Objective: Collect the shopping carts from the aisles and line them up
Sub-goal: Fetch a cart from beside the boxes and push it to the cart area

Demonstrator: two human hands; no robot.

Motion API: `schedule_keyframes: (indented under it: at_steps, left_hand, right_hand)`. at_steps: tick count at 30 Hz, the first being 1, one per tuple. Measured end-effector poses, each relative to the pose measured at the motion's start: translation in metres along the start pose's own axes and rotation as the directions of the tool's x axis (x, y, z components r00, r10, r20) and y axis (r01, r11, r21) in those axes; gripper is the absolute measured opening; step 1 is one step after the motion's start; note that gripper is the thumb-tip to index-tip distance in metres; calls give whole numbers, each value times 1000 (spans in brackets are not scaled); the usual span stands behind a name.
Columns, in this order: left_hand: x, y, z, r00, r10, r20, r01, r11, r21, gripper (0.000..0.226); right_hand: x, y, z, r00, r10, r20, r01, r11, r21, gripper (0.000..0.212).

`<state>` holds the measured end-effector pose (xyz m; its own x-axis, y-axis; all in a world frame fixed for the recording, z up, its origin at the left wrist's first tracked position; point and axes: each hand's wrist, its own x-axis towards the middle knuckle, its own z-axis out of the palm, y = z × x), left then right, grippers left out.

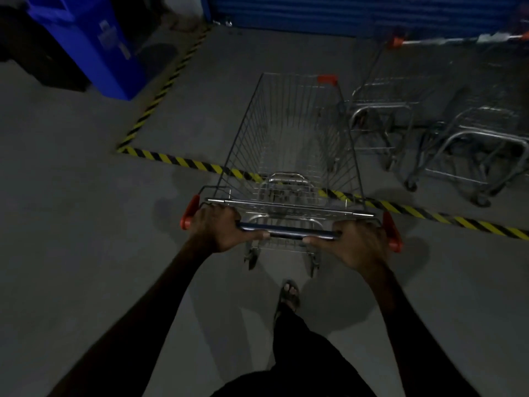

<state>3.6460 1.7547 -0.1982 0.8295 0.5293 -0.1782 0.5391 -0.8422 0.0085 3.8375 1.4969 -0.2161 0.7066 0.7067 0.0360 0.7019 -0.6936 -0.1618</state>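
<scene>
Steel-wire shopping cart [289,144], gripped at its dark handlebar [286,231] by the left hand [217,227] and right hand [357,245], fingers curled around it, straddles yellow-and-black floor tape [183,161] ahead of the fingertips, apparently bound for 2 parked silver carts [429,116] just right.

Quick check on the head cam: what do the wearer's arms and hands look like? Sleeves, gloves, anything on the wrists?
Both forearms are bare as far as the frame shows, with no sleeve in view. The left hand and right hand wear no gloves. No watch, band or ring can be made out, though the picture is dim and slightly blurred. No markings show.
</scene>
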Motion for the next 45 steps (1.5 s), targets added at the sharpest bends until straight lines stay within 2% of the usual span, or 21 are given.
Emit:
schedule_keyframes:
  at_steps: [9,11,14,17,20,27,33,37,41,45]
  left_hand:
    - [190,-23,-41,997,19,81,-18,1000,-9,91]
    - [230,-31,-51,994,36,103,-35,999,-19,94]
    - [289,-44,-61,994,67,83,-64,997,-42,99]
    - [346,-54,-69,991,126,45,-125,992,-26,84]
    - [409,-72,-73,989,146,-9,-146,988,44,97]
    - [549,-109,-106,977,208,42,-209,978,23,94]
    - [656,-130,-129,961,270,52,-271,963,4,84]
    - [721,-144,-131,947,306,-93,-310,950,-34,75]
    - [780,-150,-133,901,358,-244,-380,924,-48,71]
    - [841,-155,-136,881,373,-290,-397,918,-25,68]
  right_hand:
    - [183,15,3,1000,0,13,-1,1000,29,95]
    - [221,15,6,1000,15,24,-15,1000,7,101]
    - [275,19,14,998,55,37,-57,998,29,103]
    - [328,18,16,996,75,50,-76,997,26,101]
    - [380,10,14,991,124,44,-125,992,5,105]
    - [504,-3,21,985,172,-30,-171,985,37,96]
    - [605,-9,21,981,184,54,-188,977,97,83]
    - [669,-6,26,972,224,68,-228,972,51,92]
    - [730,3,35,963,260,76,-259,966,-25,93]
    - [782,9,34,965,254,68,-259,964,65,91]
